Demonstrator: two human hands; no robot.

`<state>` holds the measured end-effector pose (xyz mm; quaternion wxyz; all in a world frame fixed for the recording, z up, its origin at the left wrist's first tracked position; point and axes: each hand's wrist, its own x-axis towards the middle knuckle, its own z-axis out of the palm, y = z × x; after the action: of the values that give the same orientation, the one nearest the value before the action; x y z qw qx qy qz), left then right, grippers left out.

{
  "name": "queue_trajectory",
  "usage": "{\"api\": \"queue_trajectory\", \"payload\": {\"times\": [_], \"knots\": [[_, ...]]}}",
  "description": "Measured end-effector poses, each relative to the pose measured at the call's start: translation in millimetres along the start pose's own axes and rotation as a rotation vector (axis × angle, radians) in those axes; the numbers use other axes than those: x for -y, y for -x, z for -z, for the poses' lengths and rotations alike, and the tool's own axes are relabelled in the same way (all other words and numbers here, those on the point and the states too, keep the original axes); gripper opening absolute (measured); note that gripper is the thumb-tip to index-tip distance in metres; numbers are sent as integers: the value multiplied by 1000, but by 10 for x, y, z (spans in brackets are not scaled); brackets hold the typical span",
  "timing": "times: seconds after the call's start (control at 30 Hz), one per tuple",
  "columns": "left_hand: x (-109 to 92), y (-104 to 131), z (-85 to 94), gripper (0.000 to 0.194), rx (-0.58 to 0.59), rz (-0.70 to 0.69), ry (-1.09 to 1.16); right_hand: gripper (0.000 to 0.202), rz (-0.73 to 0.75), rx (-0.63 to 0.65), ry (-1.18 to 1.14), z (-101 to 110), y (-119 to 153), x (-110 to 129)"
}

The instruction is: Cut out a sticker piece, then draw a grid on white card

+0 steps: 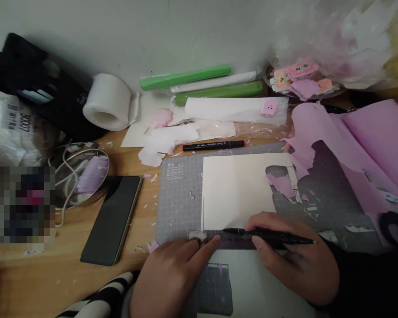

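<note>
A cream sheet of paper (pixel 235 190) lies on the grey cutting mat (pixel 177 203), with a piece cut out near its upper right. Across its lower part lies a ruler (pixel 239 240). My left hand (pixel 172 274) rests on the ruler's left end, fingers spread, pressing it down. Between the thumb and fingers of my right hand (pixel 292 256) is a black pen (pixel 272 235), its tip touching the paper at the ruler's upper edge. A thin drawn line runs up the sheet's left side.
A phone (pixel 112 221) and a metal bowl (pixel 104 165) are at left. Behind the mat lie a marker (pixel 214 145), a paper roll (pixel 108 101) and green rolls (pixel 185 76). Pink paper (pixel 378 145) and scissors (pixel 394 227) are at right.
</note>
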<state>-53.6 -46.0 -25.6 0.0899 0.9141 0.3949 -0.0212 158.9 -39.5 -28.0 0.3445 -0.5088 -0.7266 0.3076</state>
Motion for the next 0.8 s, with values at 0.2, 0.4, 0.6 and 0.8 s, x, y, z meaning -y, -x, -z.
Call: {"api": "queue_trajectory", "payload": {"times": [0.2, 0.4, 0.6, 0.8], "knots": [[-7, 1, 4, 50, -20, -4, 18, 12, -14, -13, -6, 30, -8, -8], [-4, 11, -19, 45, -59, -11, 22, 12, -16, -46, 9, 24, -4, -19], [11, 11, -37, 42, -76, -19, 35, 12, 3, -57, 21, 51, 3, -19], [11, 9, -46, 41, -81, -21, 45, 11, 22, -56, 34, 77, 12, -36]]}}
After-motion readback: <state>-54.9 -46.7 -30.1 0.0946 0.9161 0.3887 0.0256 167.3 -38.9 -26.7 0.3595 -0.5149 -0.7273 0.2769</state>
